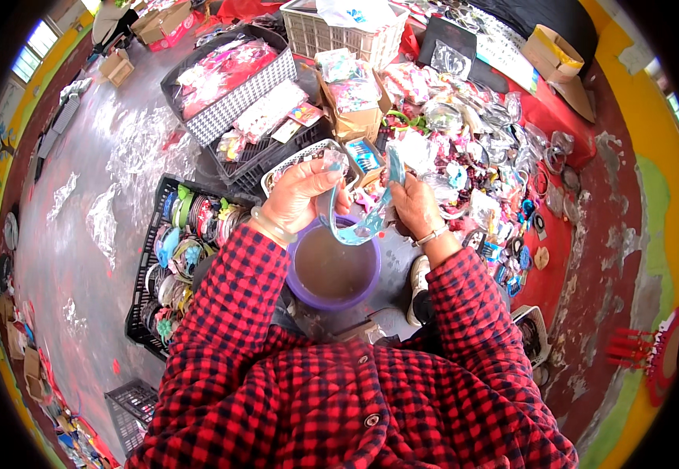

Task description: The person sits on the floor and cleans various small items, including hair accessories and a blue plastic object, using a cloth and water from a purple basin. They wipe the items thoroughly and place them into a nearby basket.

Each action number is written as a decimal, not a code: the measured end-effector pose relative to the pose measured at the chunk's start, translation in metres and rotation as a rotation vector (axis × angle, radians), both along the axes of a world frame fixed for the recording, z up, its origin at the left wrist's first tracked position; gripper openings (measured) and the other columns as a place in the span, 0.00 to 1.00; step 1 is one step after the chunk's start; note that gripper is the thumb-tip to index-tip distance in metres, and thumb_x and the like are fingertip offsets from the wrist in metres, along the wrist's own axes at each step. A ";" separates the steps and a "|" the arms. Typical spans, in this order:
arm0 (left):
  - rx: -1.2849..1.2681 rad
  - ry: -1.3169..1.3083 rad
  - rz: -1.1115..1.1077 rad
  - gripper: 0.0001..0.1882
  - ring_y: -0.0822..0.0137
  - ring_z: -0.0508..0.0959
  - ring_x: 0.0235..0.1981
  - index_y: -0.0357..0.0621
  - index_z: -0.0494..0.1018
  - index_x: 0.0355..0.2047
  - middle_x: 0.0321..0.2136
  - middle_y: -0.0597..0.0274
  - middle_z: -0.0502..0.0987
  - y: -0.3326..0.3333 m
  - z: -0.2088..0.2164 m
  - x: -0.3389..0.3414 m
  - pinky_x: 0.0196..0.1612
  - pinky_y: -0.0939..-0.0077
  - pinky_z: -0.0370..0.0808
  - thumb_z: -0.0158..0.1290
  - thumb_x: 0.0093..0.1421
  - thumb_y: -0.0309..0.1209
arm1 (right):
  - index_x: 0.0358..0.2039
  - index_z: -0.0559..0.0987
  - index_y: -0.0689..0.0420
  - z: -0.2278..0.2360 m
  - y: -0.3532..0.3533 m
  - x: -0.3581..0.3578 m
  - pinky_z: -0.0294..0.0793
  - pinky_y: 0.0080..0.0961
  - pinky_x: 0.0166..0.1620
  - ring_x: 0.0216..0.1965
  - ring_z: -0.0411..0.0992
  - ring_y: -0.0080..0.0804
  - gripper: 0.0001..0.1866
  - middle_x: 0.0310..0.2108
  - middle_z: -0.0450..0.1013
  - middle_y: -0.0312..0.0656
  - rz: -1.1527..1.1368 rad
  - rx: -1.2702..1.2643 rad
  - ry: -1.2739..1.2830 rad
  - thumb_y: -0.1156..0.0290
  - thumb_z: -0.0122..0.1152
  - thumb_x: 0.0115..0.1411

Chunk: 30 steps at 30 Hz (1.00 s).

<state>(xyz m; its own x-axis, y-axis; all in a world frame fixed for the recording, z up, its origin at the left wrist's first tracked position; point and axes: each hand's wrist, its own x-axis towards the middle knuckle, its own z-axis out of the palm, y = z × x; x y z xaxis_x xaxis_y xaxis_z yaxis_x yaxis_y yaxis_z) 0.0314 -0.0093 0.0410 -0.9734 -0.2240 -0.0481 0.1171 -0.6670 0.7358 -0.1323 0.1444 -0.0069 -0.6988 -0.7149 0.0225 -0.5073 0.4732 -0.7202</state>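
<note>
Head view: left hand [302, 195] and right hand [412, 205] both pinched shut on pale blue plastic headband [363, 223], bowed between them above purple basin [333, 270]. Mid-handling, likely checking or bending. Next: firm grip, set down among crate of headbands [173, 258]

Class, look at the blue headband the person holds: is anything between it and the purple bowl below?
Nothing visible does. The left hand and right hand grip the ends of the blue headband, which curves down right over the open purple bowl; no other thing lies between them.
</note>
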 end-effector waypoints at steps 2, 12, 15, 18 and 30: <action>0.053 0.003 -0.001 0.08 0.64 0.77 0.24 0.37 0.70 0.31 0.24 0.55 0.75 -0.002 -0.001 0.001 0.30 0.70 0.75 0.51 0.56 0.29 | 0.27 0.74 0.63 0.001 -0.001 0.000 0.68 0.43 0.34 0.29 0.71 0.54 0.18 0.22 0.71 0.58 0.001 0.023 -0.025 0.58 0.48 0.54; -0.177 -0.093 0.035 0.05 0.66 0.76 0.25 0.35 0.70 0.30 0.25 0.55 0.76 0.006 0.002 -0.005 0.32 0.75 0.74 0.52 0.54 0.25 | 0.40 0.74 0.59 0.012 -0.003 0.009 0.71 0.31 0.34 0.29 0.73 0.37 0.21 0.27 0.73 0.42 -0.056 -0.196 -0.037 0.63 0.64 0.48; -0.286 -0.169 0.078 0.07 0.70 0.76 0.26 0.34 0.71 0.30 0.25 0.58 0.76 0.011 -0.005 -0.008 0.32 0.77 0.73 0.53 0.53 0.26 | 0.40 0.73 0.60 0.025 -0.002 0.018 0.70 0.23 0.32 0.27 0.70 0.26 0.20 0.25 0.71 0.37 0.106 -0.490 -0.238 0.65 0.65 0.47; -0.436 -0.160 0.033 0.07 0.72 0.75 0.27 0.35 0.71 0.33 0.25 0.61 0.75 0.018 -0.012 -0.014 0.32 0.81 0.73 0.53 0.54 0.25 | 0.36 0.74 0.61 0.030 -0.003 0.028 0.70 0.18 0.31 0.27 0.69 0.21 0.14 0.26 0.70 0.36 0.167 -0.528 -0.414 0.70 0.63 0.50; -0.491 -0.140 0.044 0.08 0.75 0.75 0.29 0.34 0.69 0.37 0.29 0.62 0.75 0.026 -0.022 -0.021 0.34 0.82 0.72 0.50 0.55 0.22 | 0.28 0.77 0.62 0.030 0.001 0.034 0.69 0.14 0.22 0.20 0.69 0.18 0.03 0.22 0.72 0.35 0.048 -0.653 -0.635 0.77 0.56 0.55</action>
<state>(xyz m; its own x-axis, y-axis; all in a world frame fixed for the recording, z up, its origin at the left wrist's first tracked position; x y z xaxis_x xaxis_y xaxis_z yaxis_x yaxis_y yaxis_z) 0.0102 0.0168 0.0194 -0.9543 -0.2935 -0.0568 0.0147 -0.2357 0.9717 -0.0980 0.1450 0.0235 -0.6877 -0.7239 0.0544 0.0676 -0.1385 -0.9881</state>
